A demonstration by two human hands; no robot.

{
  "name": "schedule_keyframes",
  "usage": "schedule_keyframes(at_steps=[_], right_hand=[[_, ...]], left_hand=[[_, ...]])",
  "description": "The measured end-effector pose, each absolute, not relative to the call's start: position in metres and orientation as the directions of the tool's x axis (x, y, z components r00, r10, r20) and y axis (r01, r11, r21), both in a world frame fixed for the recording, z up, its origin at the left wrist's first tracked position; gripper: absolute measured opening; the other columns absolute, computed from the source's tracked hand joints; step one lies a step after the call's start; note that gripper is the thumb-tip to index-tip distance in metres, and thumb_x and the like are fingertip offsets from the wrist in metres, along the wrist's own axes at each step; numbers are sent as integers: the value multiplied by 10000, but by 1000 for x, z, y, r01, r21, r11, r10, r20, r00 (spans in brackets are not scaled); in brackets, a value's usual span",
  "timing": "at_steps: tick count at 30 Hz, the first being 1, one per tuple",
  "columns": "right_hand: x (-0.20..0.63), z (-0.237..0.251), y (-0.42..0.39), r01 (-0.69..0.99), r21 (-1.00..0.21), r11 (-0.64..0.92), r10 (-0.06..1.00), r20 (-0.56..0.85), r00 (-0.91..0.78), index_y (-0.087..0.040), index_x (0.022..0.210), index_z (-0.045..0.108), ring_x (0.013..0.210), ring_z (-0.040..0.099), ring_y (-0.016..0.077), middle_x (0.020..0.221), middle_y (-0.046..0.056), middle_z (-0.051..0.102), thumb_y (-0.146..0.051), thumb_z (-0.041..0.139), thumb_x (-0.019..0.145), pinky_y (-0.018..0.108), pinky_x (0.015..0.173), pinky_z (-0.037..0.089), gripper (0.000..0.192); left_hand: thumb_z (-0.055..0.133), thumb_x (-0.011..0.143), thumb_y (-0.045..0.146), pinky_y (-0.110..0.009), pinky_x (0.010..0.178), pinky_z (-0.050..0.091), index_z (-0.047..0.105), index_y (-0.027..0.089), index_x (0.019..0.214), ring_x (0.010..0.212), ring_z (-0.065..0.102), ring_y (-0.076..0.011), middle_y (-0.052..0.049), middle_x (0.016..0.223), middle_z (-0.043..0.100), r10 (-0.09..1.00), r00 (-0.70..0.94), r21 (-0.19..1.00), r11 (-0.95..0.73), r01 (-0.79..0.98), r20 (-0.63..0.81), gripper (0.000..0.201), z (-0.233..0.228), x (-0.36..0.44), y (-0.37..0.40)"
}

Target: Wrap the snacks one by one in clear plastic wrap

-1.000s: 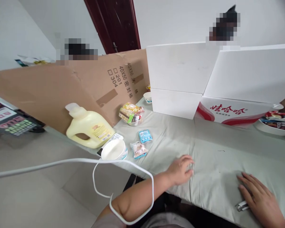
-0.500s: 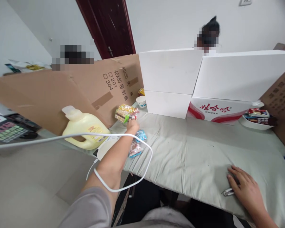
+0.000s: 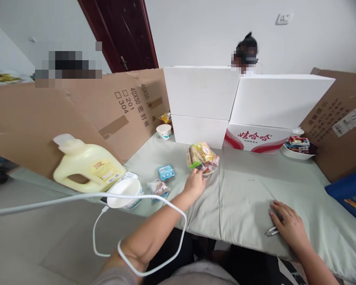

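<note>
My left hand (image 3: 196, 183) grips the near side of a white bowl (image 3: 210, 173), which is heaped with wrapped snacks (image 3: 203, 154) in yellow, green and red. To the left of that hand lie a blue snack packet (image 3: 166, 172) and a clear-and-brown packet (image 3: 158, 187), the latter on top of another blue one. My right hand (image 3: 289, 226) rests palm down on the cloth with its fingers stretched out. By its thumb a small silver metal tool, seemingly a nail clipper (image 3: 272, 231), pokes out, partly covered by the hand.
A yellow jug (image 3: 86, 164) and a paper bowl (image 3: 126, 194) stand at the left edge. White boxes (image 3: 200, 93) and cardboard (image 3: 118, 107) wall the back. A small cup (image 3: 164, 132), a snack dish (image 3: 298, 152) and a blue container (image 3: 351, 194) sit around. A white cable (image 3: 62, 201) loops across my left arm.
My left hand has moved right with the snack-filled bowl, away from the cardboard to mid-table. The paper bowl beside the jug shows more fully. My right hand stays by the metal tool.
</note>
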State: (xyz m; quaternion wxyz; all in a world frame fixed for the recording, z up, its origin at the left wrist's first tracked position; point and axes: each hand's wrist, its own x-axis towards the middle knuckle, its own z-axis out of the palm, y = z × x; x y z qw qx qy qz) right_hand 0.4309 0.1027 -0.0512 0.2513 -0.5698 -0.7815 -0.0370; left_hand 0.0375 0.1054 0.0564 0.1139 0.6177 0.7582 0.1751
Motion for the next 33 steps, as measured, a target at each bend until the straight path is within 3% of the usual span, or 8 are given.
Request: schedule_keyframes(at_steps=[5,9,12,16,19,22,25,33], right_hand=[[390,-23,107,854,-441,277,918,384,-99,-209,924,692,1100,594,317,1069,120,702,-567,421,857,508,958,446,454],[329,0,112,605,-789,109,993,61,-100,-226,1029,666,946,643,267,1077,98,690,-575,472,833,410,798,516,444],[287,8,119,334,-936,-109,975,-167,-149,-215,1146,606,916,646,245,1137,106,660,-599,526,794,355,694,511,527],[252,14,128,170,-953,-252,917,-291,-274,-200,1171,596,910,610,226,1103,83,669,-509,575,760,288,625,446,514],[240,20,133,174,-953,-247,907,-291,-306,-199,1137,622,884,590,220,1024,44,693,-384,583,713,282,642,413,464],[236,24,131,112,-970,-214,912,-240,-334,-169,1022,664,851,597,234,920,46,707,-337,595,680,335,712,439,387],[236,25,124,48,-984,-169,919,-175,-353,-173,968,672,914,604,264,936,54,711,-327,621,682,385,802,465,329],[225,51,113,-30,-998,62,883,69,-465,-242,1348,485,1251,488,296,1324,69,580,-366,625,802,472,1012,427,577]], left_hand=[[592,834,286,-339,828,519,588,217,1091,963,644,-234,-84,1080,634,985,24,532,-114,839,173,267,53,70,52],[503,896,330,-345,776,520,549,223,967,876,630,-217,-68,929,610,889,-114,598,-198,777,443,137,62,61,42],[512,897,433,-436,962,456,490,168,1168,1134,550,-290,-160,1143,563,785,-234,591,-199,781,574,379,66,43,61],[595,812,591,-561,1115,271,249,141,1443,1425,224,-393,-246,1504,258,870,-195,627,-155,764,453,849,62,32,100],[638,781,584,-563,1127,253,247,185,1456,1418,259,-370,-205,1494,323,918,-126,650,-165,742,377,876,58,41,119],[673,773,506,-551,1138,251,355,204,1394,1362,357,-336,-165,1413,443,889,-84,624,-245,742,449,760,57,56,121],[690,766,439,-564,1146,234,398,244,1363,1362,348,-329,-131,1409,450,846,-27,585,-344,734,532,692,58,64,108],[669,779,498,-546,1162,227,346,269,1416,1434,217,-335,-128,1478,325,761,-25,599,-489,634,648,749,64,47,77]])
